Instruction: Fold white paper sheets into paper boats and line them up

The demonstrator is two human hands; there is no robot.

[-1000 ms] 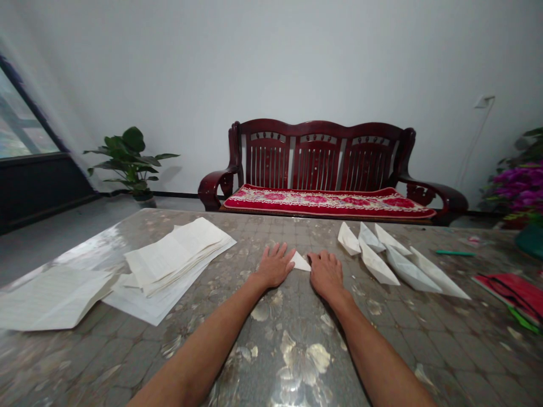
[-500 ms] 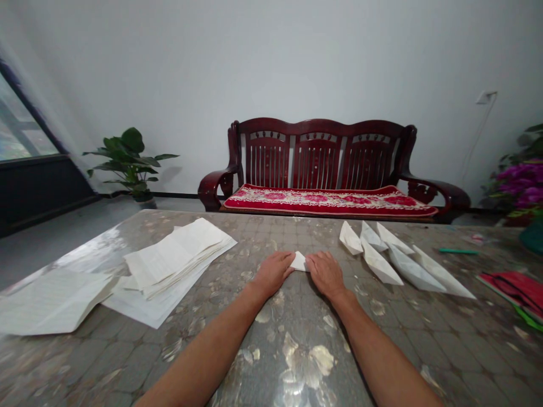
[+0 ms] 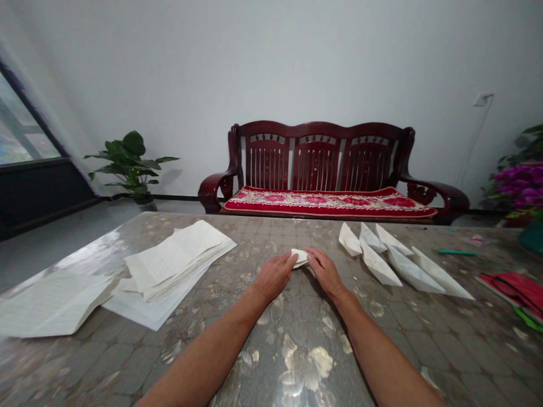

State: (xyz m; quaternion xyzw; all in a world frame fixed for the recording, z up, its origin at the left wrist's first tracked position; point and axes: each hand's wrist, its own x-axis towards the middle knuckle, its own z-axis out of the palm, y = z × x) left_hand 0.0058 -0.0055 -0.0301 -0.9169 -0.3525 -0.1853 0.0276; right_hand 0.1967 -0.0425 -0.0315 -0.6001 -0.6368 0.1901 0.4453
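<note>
A small piece of folded white paper (image 3: 300, 258) is held between my two hands above the middle of the table (image 3: 271, 362). My left hand (image 3: 275, 275) is closed on its left side, thumb on top. On the right side, my right hand (image 3: 324, 270) pinches it, with the fingertips partly hidden behind the paper. Several folded paper boats (image 3: 379, 265) stand in a group to the right of my hands. To the left lies a stack of paper sheets (image 3: 173, 257), and a loose folded sheet (image 3: 51, 302) is farther left.
A green pen (image 3: 457, 252) and a red notebook (image 3: 515, 294) lie at the right of the table. Past the far edge stands a dark wooden bench (image 3: 316, 164) with a red patterned cover. A potted plant (image 3: 133, 164) is on the floor at the left; purple flowers (image 3: 524, 183) are at the right.
The folded paper, flat on the table before, is now tilted up and shows layered edges. My right fingers have shifted from lying over its side to gripping it.
</note>
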